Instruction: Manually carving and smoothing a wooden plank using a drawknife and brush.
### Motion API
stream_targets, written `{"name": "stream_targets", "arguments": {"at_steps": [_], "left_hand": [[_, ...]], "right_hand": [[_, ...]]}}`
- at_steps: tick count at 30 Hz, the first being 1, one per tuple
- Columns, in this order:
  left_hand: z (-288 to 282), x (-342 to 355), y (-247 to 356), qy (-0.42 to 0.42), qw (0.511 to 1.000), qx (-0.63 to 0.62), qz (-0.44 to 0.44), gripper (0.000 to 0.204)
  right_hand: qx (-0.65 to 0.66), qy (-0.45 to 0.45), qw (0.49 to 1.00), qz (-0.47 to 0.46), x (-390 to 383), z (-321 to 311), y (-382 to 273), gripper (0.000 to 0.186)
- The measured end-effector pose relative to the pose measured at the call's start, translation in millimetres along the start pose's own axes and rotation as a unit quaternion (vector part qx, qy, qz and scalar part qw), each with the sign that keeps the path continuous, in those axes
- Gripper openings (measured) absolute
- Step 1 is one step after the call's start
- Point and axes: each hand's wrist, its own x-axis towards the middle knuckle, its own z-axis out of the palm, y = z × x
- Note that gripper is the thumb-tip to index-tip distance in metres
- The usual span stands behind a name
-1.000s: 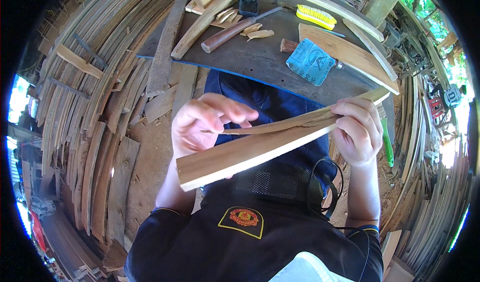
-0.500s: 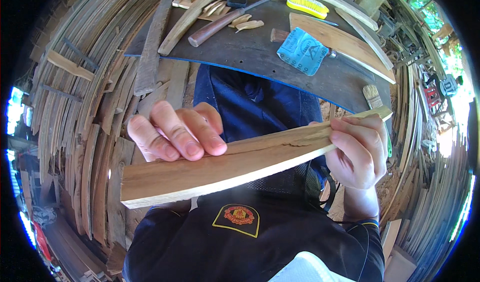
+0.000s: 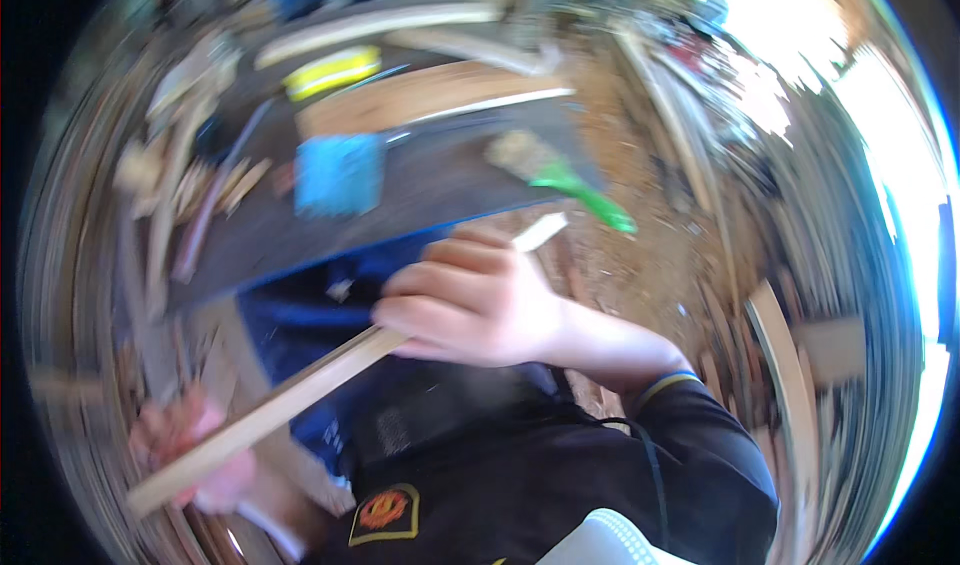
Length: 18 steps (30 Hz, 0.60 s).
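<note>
A long wooden board (image 3: 270, 405) slants across my lap, its narrow pale edge turned up. My right hand (image 3: 470, 300) is wrapped round it near its upper right end, knuckles up. Close to the lower left end, my left hand (image 3: 195, 445) is curled against the board; motion smears its fingers. Beyond my right hand, a paintbrush (image 3: 585, 200) with a green handle sticks out over the table's edge. A blue sandpaper sheet (image 3: 340, 175) lies on the dark tabletop (image 3: 440, 180).
Farther back on the table are a yellow scrubbing brush (image 3: 332, 72) and a wide wooden plank (image 3: 430, 95). A long-handled tool (image 3: 205, 215) and wood pieces lie at the left. Stacked timber strips (image 3: 850, 195) stand at the right, beside dirt floor (image 3: 640, 235).
The view has swung to the right and blurred. The board has tipped from its broad face to its narrow edge, its left end lower. My left hand has moved down and left.
</note>
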Motion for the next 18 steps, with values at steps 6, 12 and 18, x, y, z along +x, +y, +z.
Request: {"name": "stream_targets", "arguments": {"at_steps": [6,12,18], "left_hand": [[-16.4,12.6,21.6,0.003,1.000,0.012,-0.005,0.032],[-45.5,17.9,8.9,-0.060,0.985,-0.083,-0.140,0.038],[-20.1,8.9,-39.4,-0.026,0.983,0.015,-0.183,0.040]], "right_hand": [[-0.008,-0.124,0.983,0.132,-31.1,-32.2,16.5,0.043],[0.002,-0.138,0.969,0.205,-65.9,-35.4,20.6,0.045],[-0.005,-0.176,0.944,0.279,-102.1,-31.9,25.5,0.049]]}}
